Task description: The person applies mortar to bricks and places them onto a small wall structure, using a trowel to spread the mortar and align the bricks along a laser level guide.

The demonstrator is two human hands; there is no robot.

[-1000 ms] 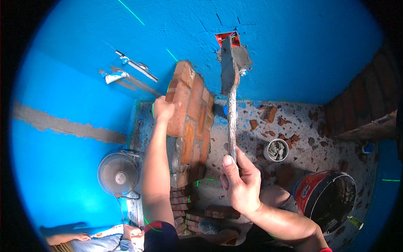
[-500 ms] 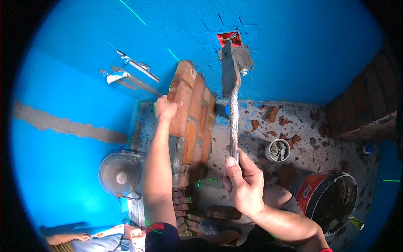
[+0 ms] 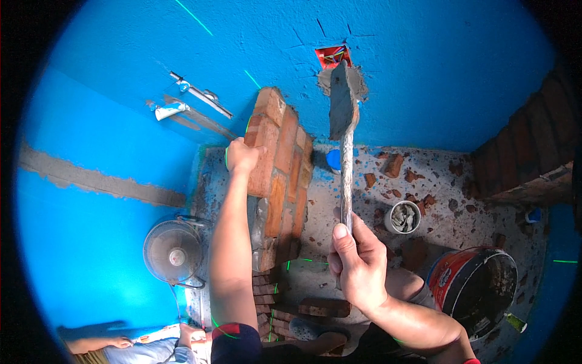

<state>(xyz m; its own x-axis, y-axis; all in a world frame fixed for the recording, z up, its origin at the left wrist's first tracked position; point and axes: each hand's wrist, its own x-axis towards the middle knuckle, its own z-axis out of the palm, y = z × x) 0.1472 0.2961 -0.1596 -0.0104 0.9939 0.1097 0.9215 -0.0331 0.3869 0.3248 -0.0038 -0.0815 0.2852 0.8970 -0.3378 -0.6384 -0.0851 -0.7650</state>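
My left hand (image 3: 244, 155) grips the left edge of a brick pier (image 3: 279, 158) standing against the blue wall (image 3: 424, 73). In my right hand (image 3: 357, 255) is a long-handled metal trowel (image 3: 344, 100), held upright in view, its flat blade coated in grey mortar. The blade overlaps a grey mortar patch below a red electrical box (image 3: 332, 57) with coloured wires; whether it touches the wall I cannot tell. Green laser lines cross the wall and brickwork.
A fan (image 3: 173, 249), a person (image 3: 124, 346) at lower left, piped fittings (image 3: 203, 94), a right-hand brick structure (image 3: 527, 139), a white bucket (image 3: 402, 217) of scraps, a large red-and-black bucket (image 3: 473, 291), stacked bricks (image 3: 265, 290), a blue container (image 3: 333, 159) and scattered rubble (image 3: 394, 165).
The trowel and my right hand have moved a little right, the blade also slightly lower in view. My left hand stays on the brick pier, shifted slightly right with the whole view.
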